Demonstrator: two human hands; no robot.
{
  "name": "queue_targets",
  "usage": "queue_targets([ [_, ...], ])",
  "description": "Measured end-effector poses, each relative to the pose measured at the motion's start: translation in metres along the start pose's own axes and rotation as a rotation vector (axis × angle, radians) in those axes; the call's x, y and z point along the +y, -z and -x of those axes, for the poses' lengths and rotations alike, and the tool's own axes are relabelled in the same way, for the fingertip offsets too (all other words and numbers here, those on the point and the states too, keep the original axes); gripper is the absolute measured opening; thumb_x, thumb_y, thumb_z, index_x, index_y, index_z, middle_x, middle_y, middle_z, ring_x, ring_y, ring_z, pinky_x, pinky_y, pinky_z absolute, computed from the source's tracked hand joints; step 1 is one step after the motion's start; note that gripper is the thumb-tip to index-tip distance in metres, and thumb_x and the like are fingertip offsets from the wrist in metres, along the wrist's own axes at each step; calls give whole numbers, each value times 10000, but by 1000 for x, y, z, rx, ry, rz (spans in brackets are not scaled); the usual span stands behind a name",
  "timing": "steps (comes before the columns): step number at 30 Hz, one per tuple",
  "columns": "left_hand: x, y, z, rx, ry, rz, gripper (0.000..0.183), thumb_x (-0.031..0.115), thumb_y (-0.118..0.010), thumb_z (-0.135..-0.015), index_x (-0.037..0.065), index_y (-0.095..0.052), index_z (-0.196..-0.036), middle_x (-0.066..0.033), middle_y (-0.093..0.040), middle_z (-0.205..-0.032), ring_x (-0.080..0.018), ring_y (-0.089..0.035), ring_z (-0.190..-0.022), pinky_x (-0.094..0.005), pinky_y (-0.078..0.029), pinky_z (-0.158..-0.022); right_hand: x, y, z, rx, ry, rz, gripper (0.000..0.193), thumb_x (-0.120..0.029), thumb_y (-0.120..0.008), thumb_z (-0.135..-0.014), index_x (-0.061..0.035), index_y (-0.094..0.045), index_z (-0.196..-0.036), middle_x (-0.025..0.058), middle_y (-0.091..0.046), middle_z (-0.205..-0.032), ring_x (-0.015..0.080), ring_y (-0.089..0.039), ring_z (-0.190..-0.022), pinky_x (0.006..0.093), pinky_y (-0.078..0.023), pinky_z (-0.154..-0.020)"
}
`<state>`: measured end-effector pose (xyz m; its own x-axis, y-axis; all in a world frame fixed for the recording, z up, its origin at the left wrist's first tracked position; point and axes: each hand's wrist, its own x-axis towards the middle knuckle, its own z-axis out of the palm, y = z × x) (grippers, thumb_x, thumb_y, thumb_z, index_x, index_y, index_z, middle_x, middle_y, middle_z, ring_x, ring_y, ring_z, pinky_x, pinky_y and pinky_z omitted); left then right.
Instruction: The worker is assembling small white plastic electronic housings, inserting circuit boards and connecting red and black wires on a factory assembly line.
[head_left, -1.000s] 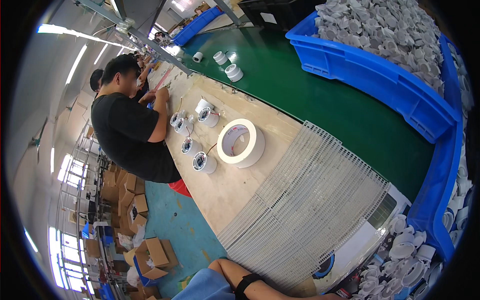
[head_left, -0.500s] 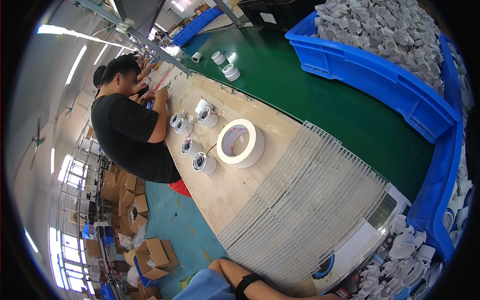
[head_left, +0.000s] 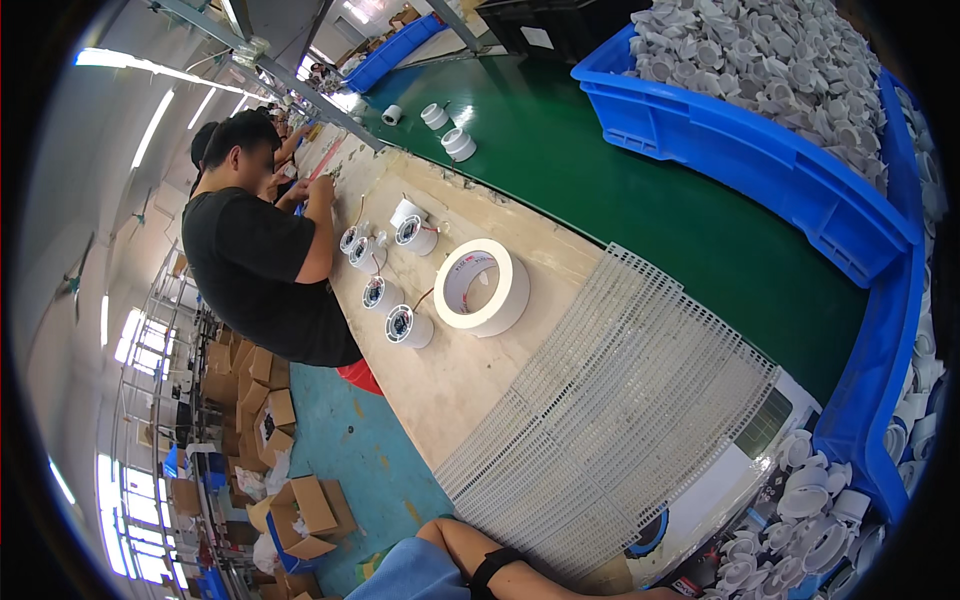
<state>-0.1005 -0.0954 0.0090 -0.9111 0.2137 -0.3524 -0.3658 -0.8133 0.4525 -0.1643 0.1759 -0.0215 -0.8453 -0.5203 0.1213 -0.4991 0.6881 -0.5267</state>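
Neither of my hands shows. One bare forearm [head_left: 540, 584] with a black band [head_left: 494, 568] round it crosses the lower edge below a blue sleeve [head_left: 412, 572]. Nearest to it, a stack of pale perforated strips or panels [head_left: 610, 410] lies flat across the near part of the wooden table [head_left: 480, 385]. Beyond the stack a large roll of white tape [head_left: 518, 295] rests on its side. Several white cylindrical housings with dark electronics inside, such as this near housing [head_left: 420, 332], stand to the left of the roll, some with thin wires.
A blue bin [head_left: 740, 140] heaped with white plastic parts [head_left: 770, 60] stands at the right. More loose white caps [head_left: 805, 495] lie near right. White parts [head_left: 459, 146] sit on a green belt [head_left: 530, 130]. A co-worker [head_left: 260, 240] is at the table's left; cardboard boxes [head_left: 315, 505] line the floor.
The white parts on the green belt have shifted slightly to the left. The co-worker's head and hands have moved a little. My forearm, the tape roll and the perforated stack stay put.
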Motion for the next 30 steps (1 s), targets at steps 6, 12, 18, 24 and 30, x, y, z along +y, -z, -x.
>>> queue_targets([
  [6, 3, -12, 2, -14, -16, -31, 176, 156, -549, -930, 11, -611, -854, 42, -519, -702, -45, -451, -631, -217, -369, -517, 0, 9, 4, 16, -16, -25, 119, -86, -536, -908, 14, -562, -849, 120, -546, -691, 221, -469, -520, 320, -395, -483],
  [12, 11, -12, 12, 7, -37, 0, 165, 143, -539, -929, 12, -609, -856, 36, -524, -711, -49, -451, -635, -215, -376, -524, -17, 13, -12, -41, 2, -21, 115, -88, -537, -911, 12, -558, -857, 118, -540, -692, 218, -464, -518, 318, -394, -482],
  [18, 6, -10, 16, 20, -65, -9, 168, 135, -530, -926, 4, -611, -858, 24, -537, -713, -55, -461, -631, -214, -383, -526, -28, 10, -19, -52, 31, 10, 107, -91, -540, -914, 5, -552, -869, 115, -531, -694, 220, -456, -522, 324, -391, -486],
  [24, -10, -3, 1, -19, -43, -43, 191, 152, -526, -925, -2, -623, -866, 7, -567, -686, -61, -493, -596, -209, -394, -511, -11, 8, -1, -27, -63, 14, 102, -98, -539, -917, 0, -560, -893, 112, -530, -690, 216, -438, -522, 332, -375, -487],
  [30, -11, -1, 3, -27, -55, -45, 203, 185, -532, -925, 18, -629, -864, -2, -583, -688, -55, -502, -586, -203, -396, -503, -1, -1, 1, 97, 52, -77, 95, -84, -545, -900, 5, -578, -905, 118, -540, -700, 209, -439, -528, 322, -380, -496],
])
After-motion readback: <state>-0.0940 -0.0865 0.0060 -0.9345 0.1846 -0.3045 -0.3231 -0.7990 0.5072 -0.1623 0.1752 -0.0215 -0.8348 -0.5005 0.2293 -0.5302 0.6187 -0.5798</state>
